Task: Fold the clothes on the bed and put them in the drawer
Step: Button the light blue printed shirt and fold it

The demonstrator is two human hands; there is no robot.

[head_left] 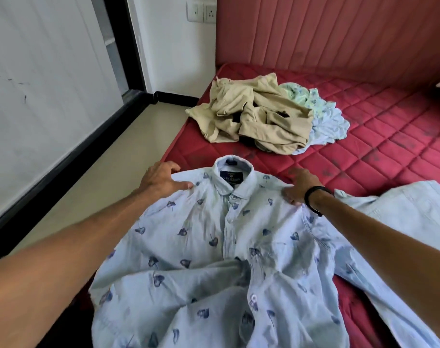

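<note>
A light blue shirt (204, 247) with dark blue leaf prints lies front up on the red quilted mattress (379, 136), collar pointing away from me. My left hand (161, 180) pinches the shirt's left shoulder between thumb and fingers. My right hand (301, 185), with a black band at the wrist, grips the right shoulder. One sleeve stretches out to the right. Farther back lies a heap of clothes: a crumpled beige garment (254, 116) on top and a pale floral garment (324, 114) behind it.
A padded red headboard (339, 33) runs along the far side of the bed. Left of the bed is a strip of cream floor (108, 156), then a white wardrobe front with a black base (71, 154). Wall sockets (201, 11) sit beside the headboard.
</note>
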